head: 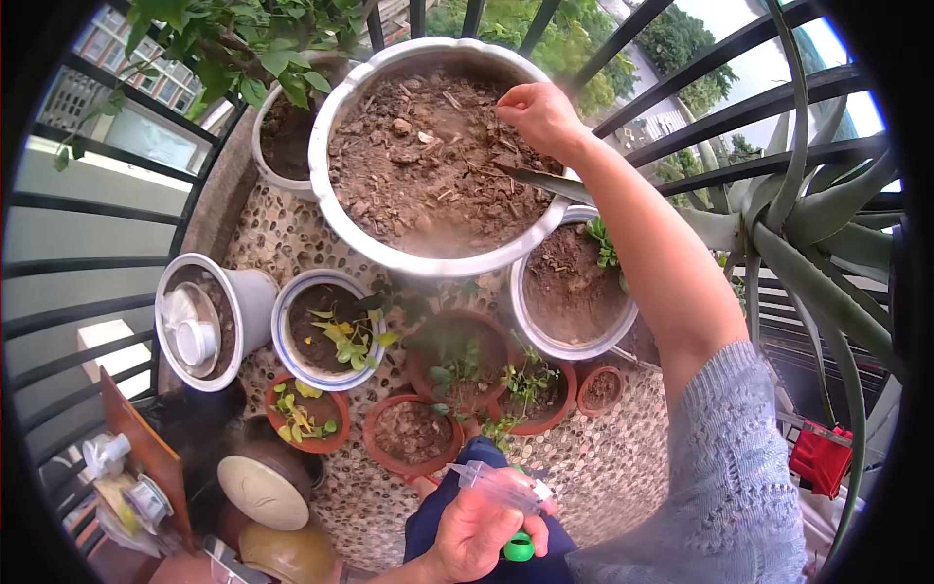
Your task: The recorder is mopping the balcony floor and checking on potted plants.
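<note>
A large white round planter (pixel 319 171) with a scalloped rim holds brown, crumbly soil (pixel 430 164). My right hand (pixel 541 117) hangs over its right side, the fingertips pinched together. Nothing shows between them, though a tiny item could be hidden. Below that wrist, a pointed leaf (pixel 551 184) reaches in over the rim. At the bottom, in front of my knees, my left hand (pixel 478 536) grips a clear plastic tube (pixel 500 485) with a white end. A small green ring-shaped piece (pixel 519 546) sits by the fingers of the same hand.
A blue-rimmed pot (pixel 516 292), several terracotta pots (pixel 456 438) and a tilted white pot (pixel 252 299) stand on the pebbled floor (pixel 620 460). Black railings (pixel 95 201) surround the balcony. A spiky succulent (pixel 773 212) spreads at right; a leafy plant (pixel 241 44) overhangs the upper left.
</note>
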`<state>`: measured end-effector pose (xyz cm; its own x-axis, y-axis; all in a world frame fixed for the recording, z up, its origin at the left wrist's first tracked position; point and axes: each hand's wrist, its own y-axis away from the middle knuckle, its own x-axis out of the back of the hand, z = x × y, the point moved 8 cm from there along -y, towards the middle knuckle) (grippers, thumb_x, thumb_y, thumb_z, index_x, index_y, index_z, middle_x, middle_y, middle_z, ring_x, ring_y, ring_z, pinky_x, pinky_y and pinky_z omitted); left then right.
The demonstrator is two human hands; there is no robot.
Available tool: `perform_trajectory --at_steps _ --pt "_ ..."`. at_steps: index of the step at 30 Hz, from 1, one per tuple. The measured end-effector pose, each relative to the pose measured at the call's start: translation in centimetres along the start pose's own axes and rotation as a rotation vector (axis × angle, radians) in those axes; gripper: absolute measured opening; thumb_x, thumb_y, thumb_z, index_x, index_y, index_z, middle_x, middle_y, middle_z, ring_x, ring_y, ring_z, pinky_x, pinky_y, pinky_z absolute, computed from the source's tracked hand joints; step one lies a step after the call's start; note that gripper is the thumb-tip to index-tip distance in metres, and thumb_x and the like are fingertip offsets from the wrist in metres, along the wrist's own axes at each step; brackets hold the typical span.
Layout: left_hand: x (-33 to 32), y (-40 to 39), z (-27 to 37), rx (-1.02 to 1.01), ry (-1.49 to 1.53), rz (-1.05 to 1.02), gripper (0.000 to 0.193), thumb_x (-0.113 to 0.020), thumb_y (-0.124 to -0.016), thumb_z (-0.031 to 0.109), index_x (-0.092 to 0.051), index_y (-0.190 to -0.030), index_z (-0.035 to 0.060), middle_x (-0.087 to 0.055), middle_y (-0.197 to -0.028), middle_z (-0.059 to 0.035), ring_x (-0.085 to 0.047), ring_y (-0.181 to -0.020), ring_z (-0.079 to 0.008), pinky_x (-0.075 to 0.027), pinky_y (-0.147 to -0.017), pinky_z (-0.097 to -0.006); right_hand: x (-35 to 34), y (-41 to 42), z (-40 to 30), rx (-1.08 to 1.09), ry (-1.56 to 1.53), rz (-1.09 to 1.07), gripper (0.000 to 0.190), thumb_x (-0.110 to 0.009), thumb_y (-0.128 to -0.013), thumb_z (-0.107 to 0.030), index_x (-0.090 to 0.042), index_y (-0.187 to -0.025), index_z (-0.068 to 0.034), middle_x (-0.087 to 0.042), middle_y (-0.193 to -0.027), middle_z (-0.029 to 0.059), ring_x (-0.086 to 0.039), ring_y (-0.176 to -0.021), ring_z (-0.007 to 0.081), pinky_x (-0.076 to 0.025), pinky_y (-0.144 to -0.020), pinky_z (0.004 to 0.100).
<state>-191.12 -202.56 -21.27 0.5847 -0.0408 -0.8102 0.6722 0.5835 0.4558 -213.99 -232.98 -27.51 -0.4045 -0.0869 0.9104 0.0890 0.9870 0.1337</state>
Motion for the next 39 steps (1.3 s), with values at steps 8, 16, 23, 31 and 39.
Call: perform_trajectory --at_steps 8,16,23,31,39 --pt "2.4 0.0 0.6 -0.152 -0.144 -0.066 0.031 -0.041 -0.091 0.012 -0.035 -0.119 0.0017 -0.051 -0.102 -0.0177 -0.059 -0.072 -0.0246 -0.049 -0.061 -0.0318 -6.6 -5.2 0.3 -0.079 0.304 -0.093 0.016 -0.058 -0.073 -0.018 -0.066 -0.085 -0.011 -0.064 -0.085 0.0079 -0.061 -0.084 0.0240 -0.047 -0.073 0.0368" --pt "3.0 0.1 0.8 -0.203 -0.197 -0.023 0.023 -0.042 -0.091 0.015 -0.041 -0.109 0.0010 -0.051 -0.102 -0.0171 -0.060 -0.071 -0.0243 -0.048 -0.063 -0.0333 -7.5 -6.1 -0.4 0.044 0.526 -0.137 0.010 -0.064 -0.070 -0.015 -0.066 -0.076 -0.007 -0.064 -0.074 0.0081 -0.063 -0.072 0.0219 -0.049 -0.062 0.0356" --pt "3.2 0.1 1.0 -0.228 -0.230 -0.029 0.022 -0.041 -0.091 0.016 -0.041 -0.107 0.0009 -0.051 -0.102 -0.0172 -0.060 -0.070 -0.0246 -0.048 -0.063 -0.0334 -8.1 -6.3 -1.0 0.050 0.464 -0.098 0.014 -0.071 -0.062 -0.012 -0.066 -0.072 -0.005 -0.064 -0.069 0.0084 -0.063 -0.065 0.0219 -0.050 -0.058 0.0344" --pt "3.6 0.2 0.9 -0.262 -0.165 -0.016 0.020 -0.042 -0.090 0.012 -0.042 -0.106 -0.0003 -0.051 -0.101 -0.0170 -0.058 -0.071 -0.0248 -0.047 -0.062 -0.0337 -9.6 -6.4 -1.1 0.207 0.611 -0.125 0.010 -0.069 -0.060 -0.013 -0.066 -0.068 -0.007 -0.064 -0.069 0.0080 -0.063 -0.065 0.0219 -0.051 -0.056 0.0338" --pt "3.4 0.0 2.1 -0.305 -0.214 -0.031 0.022 -0.044 -0.089 0.010 -0.043 -0.108 -0.0009 -0.050 -0.096 -0.0148 -0.057 -0.074 -0.0240 -0.046 -0.064 -0.0333 -9.8 -5.4 -1.8 0.245 0.704 -0.117 0.013 -0.066 -0.064 -0.019 -0.068 -0.075 -0.012 -0.064 -0.073 0.0057 -0.063 -0.068 0.0212 -0.050 -0.059 0.0311"
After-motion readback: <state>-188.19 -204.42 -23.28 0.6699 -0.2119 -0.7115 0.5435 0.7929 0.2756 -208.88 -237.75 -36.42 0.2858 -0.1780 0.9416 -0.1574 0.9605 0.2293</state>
